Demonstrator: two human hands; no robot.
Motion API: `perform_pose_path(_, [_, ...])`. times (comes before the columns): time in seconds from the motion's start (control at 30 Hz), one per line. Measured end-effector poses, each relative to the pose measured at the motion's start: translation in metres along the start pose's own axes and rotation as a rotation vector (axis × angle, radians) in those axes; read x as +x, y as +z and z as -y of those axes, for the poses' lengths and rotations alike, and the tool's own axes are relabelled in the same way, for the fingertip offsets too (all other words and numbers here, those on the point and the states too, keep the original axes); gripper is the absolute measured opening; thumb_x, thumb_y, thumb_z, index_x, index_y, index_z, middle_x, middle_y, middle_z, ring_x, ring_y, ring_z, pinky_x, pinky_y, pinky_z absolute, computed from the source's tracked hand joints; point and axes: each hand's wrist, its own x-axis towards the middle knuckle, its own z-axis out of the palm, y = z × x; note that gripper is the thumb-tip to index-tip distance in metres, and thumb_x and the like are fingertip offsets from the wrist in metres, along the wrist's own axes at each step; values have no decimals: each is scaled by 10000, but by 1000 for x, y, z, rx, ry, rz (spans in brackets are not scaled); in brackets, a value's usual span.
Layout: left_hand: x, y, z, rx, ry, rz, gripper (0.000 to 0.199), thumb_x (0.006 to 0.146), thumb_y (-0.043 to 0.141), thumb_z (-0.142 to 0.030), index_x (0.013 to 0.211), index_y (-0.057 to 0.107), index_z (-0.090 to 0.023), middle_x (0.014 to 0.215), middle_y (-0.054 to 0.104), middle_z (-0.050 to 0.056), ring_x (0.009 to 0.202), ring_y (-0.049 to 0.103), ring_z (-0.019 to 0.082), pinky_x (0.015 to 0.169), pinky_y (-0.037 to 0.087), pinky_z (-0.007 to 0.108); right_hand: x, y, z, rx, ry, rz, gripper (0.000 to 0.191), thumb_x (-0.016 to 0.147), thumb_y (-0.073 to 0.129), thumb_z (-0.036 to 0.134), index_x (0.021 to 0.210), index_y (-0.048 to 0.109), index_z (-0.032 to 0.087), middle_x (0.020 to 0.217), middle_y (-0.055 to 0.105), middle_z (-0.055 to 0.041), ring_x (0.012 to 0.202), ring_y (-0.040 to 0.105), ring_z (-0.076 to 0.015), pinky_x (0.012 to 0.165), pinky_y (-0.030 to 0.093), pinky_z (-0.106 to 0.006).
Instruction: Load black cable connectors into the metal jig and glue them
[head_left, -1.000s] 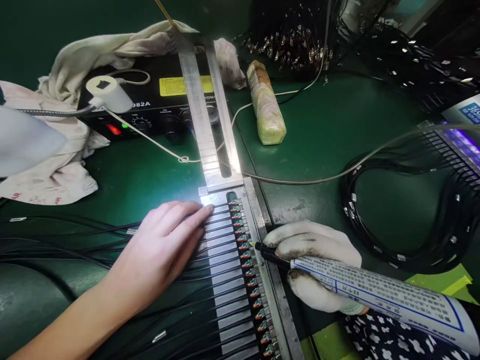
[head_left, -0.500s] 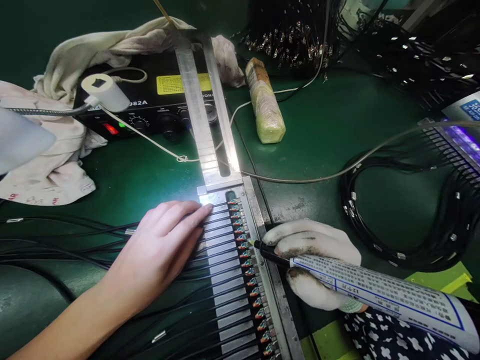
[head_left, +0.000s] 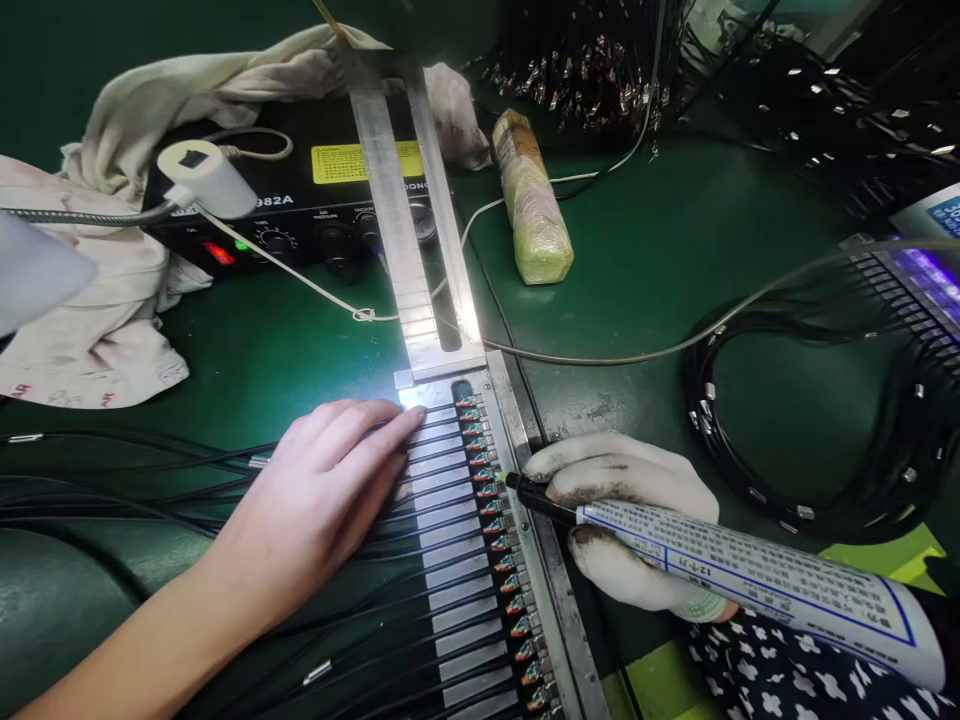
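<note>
My left hand (head_left: 322, 490), bare, rests palm down with outstretched fingers at the upper end of a metal fixture (head_left: 450, 560). Its index fingertip touches the fixture beside one of the topmost black cables (head_left: 441, 406). Several cables lie side by side across the fixture, their stripped coloured wires meeting small metal connectors (head_left: 486, 475) along the right side. My right hand (head_left: 630, 520), in a stained white glove, grips a labelled glue dispensing syringe (head_left: 750, 570). The syringe's dark front end (head_left: 525, 492) points left at the connector row; whether its tip touches a connector I cannot tell.
A black dispenser controller (head_left: 300, 235) stands behind, with cloths and a white lamp (head_left: 206, 180) around it. The fixture's slotted metal cover (head_left: 439, 320) is raised. A film-wrapped block (head_left: 532, 210), a coil of cables (head_left: 701, 400) and a purple-lit unit (head_left: 926, 275) are at the right.
The syringe and my right hand have shifted very slightly left and up. My left hand keeps its place on the fixture.
</note>
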Motion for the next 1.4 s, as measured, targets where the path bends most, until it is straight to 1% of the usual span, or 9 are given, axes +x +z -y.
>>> perform_pose_path(0.27, [0, -1, -1, 0, 13, 0, 426, 933, 505, -122, 1352, 446, -170, 1203, 566, 127, 1065, 525, 245, 886, 442, 421, -3, -1, -3, -5, 2, 11, 187, 731, 695, 147, 916, 691, 121, 922, 738, -115, 855, 722, -201, 766, 619, -302])
perform_pose_path(0.5, [0, -1, -2, 7, 10, -4, 417, 937, 499, -132, 1349, 450, -176, 1206, 570, 121, 1070, 524, 244, 889, 444, 413, 1, -3, 1, -20, -18, 37, 171, 743, 645, 136, 909, 688, 143, 891, 744, -101, 792, 728, -196, 704, 628, -292])
perform_pose_path(0.8, [0, -3, -4, 78, 10, 26, 385, 958, 463, -171, 1341, 461, -146, 1219, 579, 139, 1068, 535, 254, 876, 450, 420, 0, -3, 1, -14, -19, 55, 149, 735, 641, 108, 877, 688, 110, 866, 737, -116, 793, 727, -192, 721, 618, -268])
perform_pose_path(0.9, [-7, -8, -15, 251, 21, 56, 405, 961, 445, -230, 1358, 466, -151, 1267, 581, 156, 1118, 531, 307, 891, 435, 465, 0, -4, 0, -35, -27, 49, 161, 741, 645, 131, 897, 685, 129, 877, 740, -105, 786, 727, -199, 706, 626, -287])
perform_pose_path(1.0, [-19, -13, -36, 402, 119, 82, 434, 944, 425, -262, 1360, 493, -159, 1353, 560, 149, 1207, 496, 340, 970, 370, 499, -2, -7, 4, -72, -56, 35, 192, 753, 656, 181, 941, 680, 155, 924, 743, -100, 817, 730, -215, 709, 635, -313])
perform_pose_path(1.07, [-27, -15, -52, 418, 196, 86, 429, 940, 406, -278, 1332, 532, -160, 1371, 568, 127, 1230, 496, 319, 1016, 327, 483, -4, -10, 10, -103, -89, 16, 208, 763, 656, 201, 965, 676, 159, 931, 742, -106, 828, 732, -224, 698, 640, -316])
perform_pose_path(1.17, [-34, -12, -71, 406, 218, 63, 418, 976, 328, -300, 1259, 605, -167, 1329, 621, 87, 1206, 535, 260, 1031, 320, 439, -8, -12, 18, -125, -92, -21, 183, 790, 644, 219, 960, 673, 157, 899, 739, -110, 803, 732, -225, 671, 642, -308])
perform_pose_path(1.27, [-35, -4, -80, 412, 210, 68, 486, 1000, 236, -301, 1194, 661, -166, 1303, 647, 67, 1187, 563, 222, 1023, 332, 409, -13, -10, 19, -131, -46, 7, 173, 786, 645, 221, 946, 676, 160, 923, 740, -107, 819, 729, -222, 714, 638, -319])
perform_pose_path(1.4, [-36, -3, -79, 416, 221, 100, 481, 996, 271, -336, 1158, 692, -168, 1302, 648, 69, 1175, 583, 223, 1006, 348, 406, -17, -5, 10, -111, -5, 78, 202, 735, 684, 191, 934, 677, 152, 949, 740, -103, 861, 725, -215, 774, 624, -315])
